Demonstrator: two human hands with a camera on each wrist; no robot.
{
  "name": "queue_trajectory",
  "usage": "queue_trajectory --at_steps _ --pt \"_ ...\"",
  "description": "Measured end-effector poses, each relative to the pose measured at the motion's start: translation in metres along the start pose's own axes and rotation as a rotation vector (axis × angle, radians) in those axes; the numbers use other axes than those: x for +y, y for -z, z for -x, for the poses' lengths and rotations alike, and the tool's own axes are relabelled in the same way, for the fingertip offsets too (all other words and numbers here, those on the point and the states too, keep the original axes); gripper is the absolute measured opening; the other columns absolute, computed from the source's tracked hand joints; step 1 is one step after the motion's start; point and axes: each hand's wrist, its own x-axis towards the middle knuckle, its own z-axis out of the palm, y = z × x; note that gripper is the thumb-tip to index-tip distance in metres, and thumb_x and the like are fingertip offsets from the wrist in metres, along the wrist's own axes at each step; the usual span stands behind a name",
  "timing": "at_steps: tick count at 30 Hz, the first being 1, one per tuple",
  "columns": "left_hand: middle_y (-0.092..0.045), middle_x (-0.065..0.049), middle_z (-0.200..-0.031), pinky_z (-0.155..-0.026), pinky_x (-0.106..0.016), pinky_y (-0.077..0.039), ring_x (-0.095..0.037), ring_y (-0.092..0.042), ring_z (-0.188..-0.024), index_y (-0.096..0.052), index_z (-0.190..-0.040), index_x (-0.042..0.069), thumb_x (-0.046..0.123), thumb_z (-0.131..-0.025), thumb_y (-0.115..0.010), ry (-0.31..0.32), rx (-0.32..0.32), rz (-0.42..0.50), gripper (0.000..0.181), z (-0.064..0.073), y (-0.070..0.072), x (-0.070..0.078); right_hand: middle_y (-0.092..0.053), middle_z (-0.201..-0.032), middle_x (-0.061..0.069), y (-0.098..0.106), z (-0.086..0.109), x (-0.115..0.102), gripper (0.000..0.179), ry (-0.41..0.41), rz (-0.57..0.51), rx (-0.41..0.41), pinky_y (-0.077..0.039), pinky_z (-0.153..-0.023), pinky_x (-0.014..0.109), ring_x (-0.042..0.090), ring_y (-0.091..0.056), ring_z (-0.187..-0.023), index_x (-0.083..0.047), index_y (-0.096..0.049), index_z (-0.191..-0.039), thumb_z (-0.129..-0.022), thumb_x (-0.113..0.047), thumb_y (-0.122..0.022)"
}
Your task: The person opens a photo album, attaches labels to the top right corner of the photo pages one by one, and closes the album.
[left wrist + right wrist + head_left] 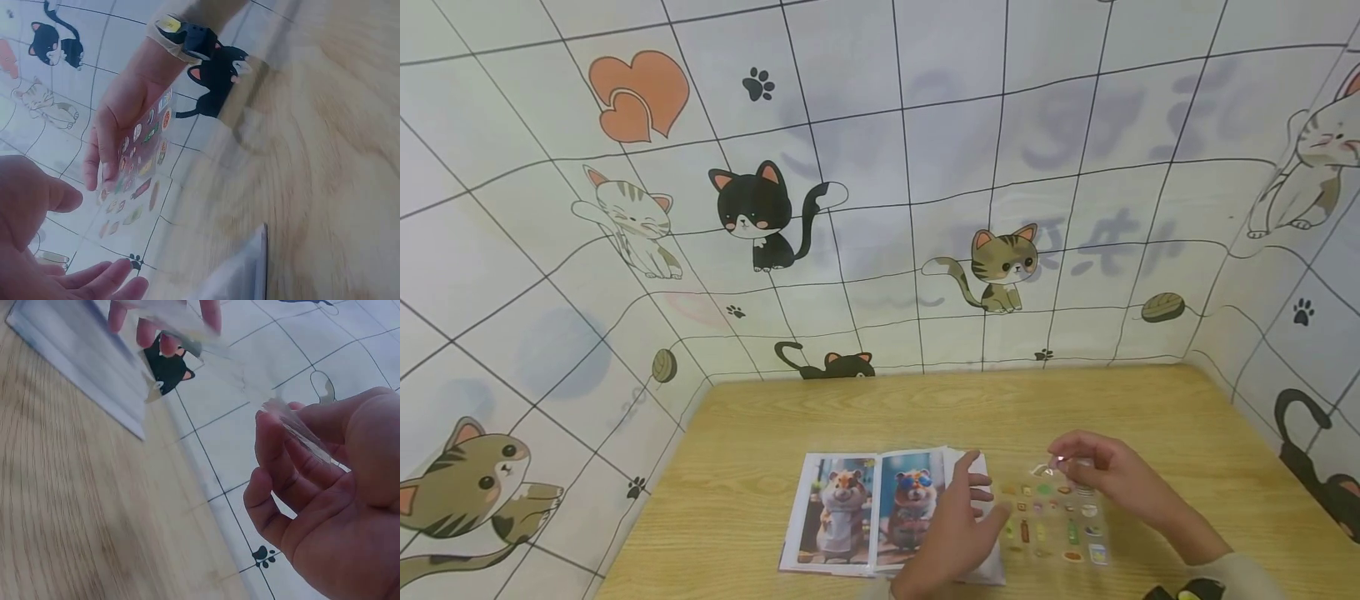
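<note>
A clear sticker sheet (1041, 508) printed with small food and bottle pictures hangs above the table. My right hand (1123, 482) pinches it by its upper edge between thumb and fingers; in the right wrist view the sheet (300, 431) sits edge-on between the thumb and fingertips. My left hand (955, 533) is held over the right side of an open photo album (874, 533), its fingers spread and loosely bent. In the left wrist view the left hand (31, 231) looks apart from the sheet, with nothing in its grasp.
The album shows two pictures of dressed hamsters on facing pages. It lies on a wooden table (760, 425). Around the table stands a white sheet wall (865, 208) with grid lines and cartoon cats. A small camera (200, 42) is strapped to the right wrist.
</note>
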Motion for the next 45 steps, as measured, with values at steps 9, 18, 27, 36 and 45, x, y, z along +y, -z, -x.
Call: queue_trajectory --at_steps 9,18,27,36,45 --pt "-0.062 -0.001 -0.108 -0.075 -0.022 -0.049 -0.008 -0.059 -0.095 -0.028 -0.139 0.024 0.024 -0.087 -0.063 0.087 -0.019 0.257 0.062 -0.003 0.002 0.008 -0.061 -0.103 0.015 -0.012 -0.004 -0.01 0.021 0.074 -0.035 -0.001 -0.055 -0.068 0.032 0.013 -0.062 -0.089 0.0 -0.055 -0.113 -0.092 -0.002 -0.053" --pt "-0.066 -0.001 -0.101 -0.072 -0.027 -0.052 -0.015 -0.065 -0.085 -0.032 -0.136 0.026 0.012 -0.087 -0.061 0.146 0.007 0.428 0.059 -0.003 0.002 0.009 -0.06 -0.102 0.016 -0.021 -0.005 -0.013 0.019 0.092 -0.086 -0.022 -0.054 -0.066 0.033 0.013 -0.061 -0.087 0.0 -0.055 -0.112 -0.093 -0.002 -0.052" --pt "-0.069 -0.007 -0.099 -0.072 -0.029 -0.054 -0.021 -0.066 -0.087 -0.04 -0.132 0.021 0.007 -0.088 -0.06 0.136 0.026 0.528 0.05 -0.005 0.0 0.006 -0.059 -0.101 0.016 -0.027 -0.005 -0.017 0.018 0.069 -0.065 -0.021 -0.054 -0.067 0.032 0.015 -0.061 -0.086 0.003 -0.055 -0.11 -0.093 -0.004 -0.053" --pt "-0.071 -0.01 -0.095 -0.07 -0.031 -0.055 -0.021 -0.067 -0.086 -0.044 -0.132 0.017 0.002 -0.086 -0.061 0.132 0.062 0.551 0.052 -0.009 -0.002 0.003 -0.058 -0.104 0.021 -0.027 -0.005 -0.017 0.02 0.065 -0.131 -0.085 -0.053 -0.069 0.032 0.013 -0.061 -0.083 0.003 -0.053 -0.114 -0.096 -0.003 -0.048" --pt "-0.071 -0.005 -0.097 -0.074 -0.031 -0.054 -0.021 -0.066 -0.087 -0.046 -0.133 0.025 0.01 -0.089 -0.061 0.173 0.051 0.513 0.049 -0.008 0.001 0.003 -0.064 -0.098 -0.002 -0.036 -0.008 -0.023 0.012 0.06 0.289 0.14 -0.048 -0.074 0.025 0.008 -0.058 -0.088 -0.022 -0.062 -0.099 -0.089 -0.016 -0.063"
